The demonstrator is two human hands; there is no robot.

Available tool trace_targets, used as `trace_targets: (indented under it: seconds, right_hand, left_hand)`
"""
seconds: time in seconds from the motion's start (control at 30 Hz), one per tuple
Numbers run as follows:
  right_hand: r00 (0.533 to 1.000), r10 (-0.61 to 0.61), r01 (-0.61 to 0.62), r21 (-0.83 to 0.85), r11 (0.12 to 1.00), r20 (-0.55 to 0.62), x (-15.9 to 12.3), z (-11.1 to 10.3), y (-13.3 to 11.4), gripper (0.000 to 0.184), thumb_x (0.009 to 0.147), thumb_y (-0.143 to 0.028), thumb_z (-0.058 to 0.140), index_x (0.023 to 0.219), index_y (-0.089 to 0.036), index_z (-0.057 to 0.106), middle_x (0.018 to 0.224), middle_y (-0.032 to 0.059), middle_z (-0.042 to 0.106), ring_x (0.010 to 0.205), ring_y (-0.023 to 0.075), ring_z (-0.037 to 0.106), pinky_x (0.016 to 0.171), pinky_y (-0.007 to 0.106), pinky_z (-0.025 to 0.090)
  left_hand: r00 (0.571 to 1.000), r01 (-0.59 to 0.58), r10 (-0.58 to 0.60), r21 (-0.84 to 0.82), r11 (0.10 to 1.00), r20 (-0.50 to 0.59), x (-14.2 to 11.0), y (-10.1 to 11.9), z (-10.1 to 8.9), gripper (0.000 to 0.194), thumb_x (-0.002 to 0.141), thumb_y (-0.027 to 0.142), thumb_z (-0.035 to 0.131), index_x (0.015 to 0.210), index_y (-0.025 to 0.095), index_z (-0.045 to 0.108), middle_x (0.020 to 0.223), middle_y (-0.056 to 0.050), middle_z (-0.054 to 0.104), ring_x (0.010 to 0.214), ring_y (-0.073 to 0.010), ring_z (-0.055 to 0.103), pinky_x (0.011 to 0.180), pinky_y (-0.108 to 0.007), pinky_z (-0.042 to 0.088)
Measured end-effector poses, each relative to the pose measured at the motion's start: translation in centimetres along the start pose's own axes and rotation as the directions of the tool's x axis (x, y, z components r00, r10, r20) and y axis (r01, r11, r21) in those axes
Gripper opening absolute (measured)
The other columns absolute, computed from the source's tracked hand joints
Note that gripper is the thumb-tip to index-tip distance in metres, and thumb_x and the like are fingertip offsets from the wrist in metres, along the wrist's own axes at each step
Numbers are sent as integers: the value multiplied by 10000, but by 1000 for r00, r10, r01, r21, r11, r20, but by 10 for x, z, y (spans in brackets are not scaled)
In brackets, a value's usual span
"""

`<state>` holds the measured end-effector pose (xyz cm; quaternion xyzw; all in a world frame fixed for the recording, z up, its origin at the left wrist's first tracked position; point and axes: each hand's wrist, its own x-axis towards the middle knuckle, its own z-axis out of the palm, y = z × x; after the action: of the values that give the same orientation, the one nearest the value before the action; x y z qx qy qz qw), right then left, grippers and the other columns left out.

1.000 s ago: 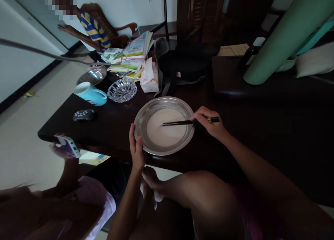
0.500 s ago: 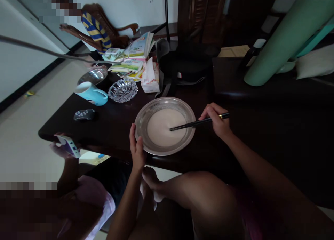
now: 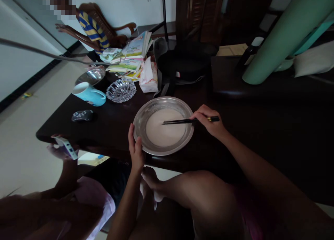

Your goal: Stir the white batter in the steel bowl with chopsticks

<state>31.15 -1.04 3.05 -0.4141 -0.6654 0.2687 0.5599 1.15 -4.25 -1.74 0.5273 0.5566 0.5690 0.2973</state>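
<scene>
A round steel bowl (image 3: 141, 142) sits on the dark table near its front edge. Inside it is a whitish, smooth liquid batter (image 3: 164, 134). My left hand (image 3: 136, 149) grips the bowl's left rim, thumb on the near side and fingers along the outside. Pinched in my right hand (image 3: 210, 121) is a pair of black chopsticks (image 3: 180, 121) with gold bands near the top. Their tips dip into the batter around the middle of the bowl. My right hand hovers by the bowl's right rim.
Left of the bowl are a glass dish (image 3: 121, 90), a blue mug (image 3: 89, 94), another steel bowl (image 3: 90, 76) and a dark game controller (image 3: 82, 115). Behind stand a tissue pack (image 3: 148, 78), books (image 3: 133, 55) and a black bag (image 3: 182, 66). A seated person at left holds a phone (image 3: 66, 148).
My right hand has moved left and slightly inward, carrying the chopsticks' tips left and up through the batter. My left hand keeps its place on the rim. The view has shifted slightly.
</scene>
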Motion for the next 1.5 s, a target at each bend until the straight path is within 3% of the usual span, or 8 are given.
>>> trace_targets:
  seconds: [0.1,0.27,0.43,0.6,0.77,0.93,1.07,1.5]
  right_hand:
    - [984,82,-69,84,994,-159,-1,0,2,384,966,-465,536,707,-226,688,631,-2,654,595,146,622,602,309,489]
    - [999,25,-26,23,999,49,-1,0,2,330,952,-446,570,754,-233,727,731,18,717,710,166,656,687,324,513]
    - [987,81,-71,74,995,-137,0,-2,0,368,969,-441,541,707,-227,686,640,-3,670,623,146,640,625,302,497]
    - [998,27,-28,13,1000,62,0,-1,-1,335,954,-437,568,740,-232,724,735,14,715,708,160,648,689,320,500]
    - [987,70,-62,59,996,-147,0,-1,0,381,968,-444,536,685,-232,679,633,-2,662,621,152,609,635,321,484]
    - [999,22,-21,-7,1000,44,-1,1,-1,369,946,-482,557,711,-245,715,719,14,714,709,176,631,706,356,503]
    - [991,78,-74,36,997,-112,0,-1,-1,407,960,-490,530,685,-231,681,646,6,668,641,162,618,658,337,495]
    - [997,80,-81,49,996,5,1,-2,-2,391,951,-495,546,697,-234,690,662,5,686,651,162,637,654,328,505]
  left_hand:
    - [1000,7,-7,-15,1000,3,0,1,1,606,909,494,577,1467,276,479,1589,-63,395,1493,-289,297,1240,-435,200]
    - [1000,7,-7,-29,1000,-5,0,1,2,601,912,479,575,1466,268,480,1589,-64,394,1489,-287,308,1237,-427,207]
    - [1000,-20,20,7,1000,8,0,0,0,602,916,492,568,1466,264,481,1586,-71,399,1500,-289,284,1246,-431,173]
    - [1000,-14,14,9,1000,6,0,1,0,610,916,499,561,1474,268,469,1590,-70,392,1493,-291,299,1242,-438,186]
    - [1000,-17,17,13,1000,10,0,2,0,599,918,492,564,1467,267,479,1585,-72,401,1492,-288,302,1243,-432,185]
    - [1000,-7,7,17,1000,0,-1,3,1,597,920,487,564,1469,270,475,1587,-66,398,1491,-279,306,1241,-415,193]
    - [1000,-6,6,16,1000,5,-1,4,1,601,918,500,563,1468,274,477,1589,-64,396,1496,-284,293,1243,-430,186]
    - [1000,0,0,6,1000,5,-1,2,1,603,913,494,568,1469,276,477,1586,-59,401,1491,-283,307,1238,-429,202]
